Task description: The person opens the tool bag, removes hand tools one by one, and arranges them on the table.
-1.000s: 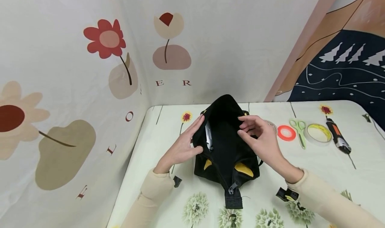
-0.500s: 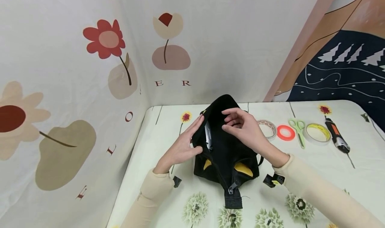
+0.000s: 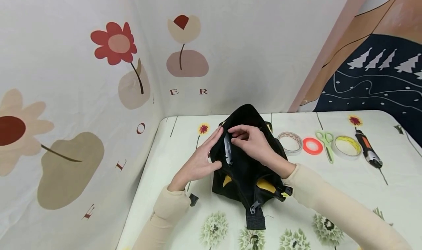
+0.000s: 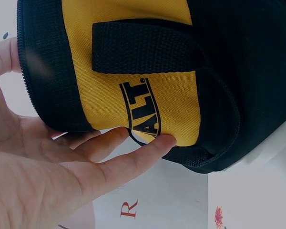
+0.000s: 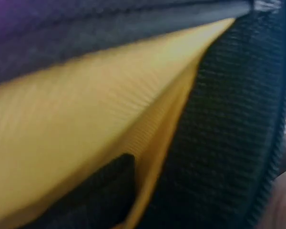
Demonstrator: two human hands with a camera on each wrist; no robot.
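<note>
A black and yellow fabric tool bag (image 3: 247, 158) stands on the table with its zippered mouth open. My left hand (image 3: 199, 156) lies along its left side, with straight fingers touching the outside. In the left wrist view, those fingers (image 4: 138, 160) rest by the yellow panel with black lettering. My right hand (image 3: 252, 142) reaches into the mouth, thumb and index finger apart at the upper end of a slim silver-grey tool (image 3: 228, 149) against the inner left wall. The right wrist view shows the bag's yellow cloth (image 5: 86, 114) up close; its fingers are hidden there.
On the table to the right lie a roll of clear tape (image 3: 290, 152), a red-orange tape roll (image 3: 312, 152), green scissors (image 3: 326, 144), a yellow-cored tape roll (image 3: 347, 155) and a black-and-grey tool with an orange panel (image 3: 369, 147). A printed cloth wall (image 3: 230, 34) rises behind.
My right hand has moved left from the bag's right rim, across the opening, to the silver-grey tool. The left hand and the bag have stayed in place.
</note>
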